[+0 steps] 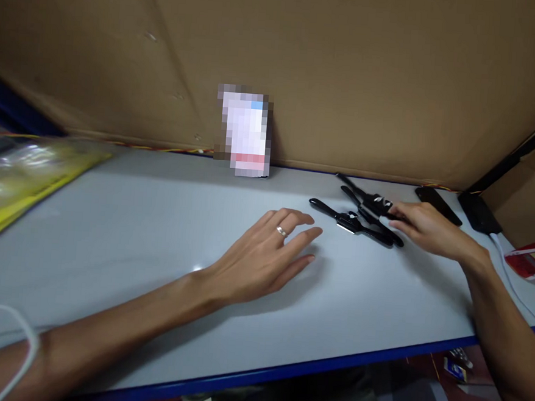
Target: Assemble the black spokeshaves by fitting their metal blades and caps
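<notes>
On the right part of the table lie black spokeshaves. The nearest spokeshave [349, 221] rests flat with its metal blade edge showing, and a second spokeshave [387, 230] lies partly behind and across it. My right hand [430, 229] pinches one end of a third spokeshave [375, 202], which slants over the others; its gripped handle is hidden by the fingers. My left hand [273, 253], with a ring on one finger, hovers left of the tools. Its fingers are bent but apart, touching nothing.
A pixelated upright screen [249, 135] leans against the cardboard wall [349, 78]. Yellow-edged clear plastic packaging [26, 177] lies at left. Two dark phone-like objects, one a black block [478, 213] with a white cable [511, 282], sit back right near a red box [531, 259].
</notes>
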Available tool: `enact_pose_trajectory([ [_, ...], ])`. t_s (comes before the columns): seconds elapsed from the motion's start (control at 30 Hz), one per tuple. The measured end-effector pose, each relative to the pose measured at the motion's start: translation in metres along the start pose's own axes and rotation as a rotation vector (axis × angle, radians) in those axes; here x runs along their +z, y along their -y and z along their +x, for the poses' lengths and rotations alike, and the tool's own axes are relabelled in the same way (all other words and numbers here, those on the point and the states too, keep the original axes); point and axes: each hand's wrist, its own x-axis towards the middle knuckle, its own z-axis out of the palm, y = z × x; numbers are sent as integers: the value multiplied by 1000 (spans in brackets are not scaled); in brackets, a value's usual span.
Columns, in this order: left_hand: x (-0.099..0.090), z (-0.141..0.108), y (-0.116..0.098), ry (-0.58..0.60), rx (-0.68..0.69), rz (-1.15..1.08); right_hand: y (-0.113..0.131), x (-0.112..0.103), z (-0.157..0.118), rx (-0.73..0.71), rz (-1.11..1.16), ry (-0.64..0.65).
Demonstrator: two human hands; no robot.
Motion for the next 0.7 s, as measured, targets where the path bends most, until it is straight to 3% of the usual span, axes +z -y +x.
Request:
enact_pose_trajectory([
  [0.13,-4,0,-2,-73,-3,-14,45,9,-7,-160,149,120],
  [0.3,1,0,3,59,46,-28,77,15,-15,-220,116,245],
  [0.47,4,0,4,171,85,-53,84,14,-18,-215,40,282],
  [0.7,10,-1,6,274,86,-76,82,14,-16,-194,46,240],
])
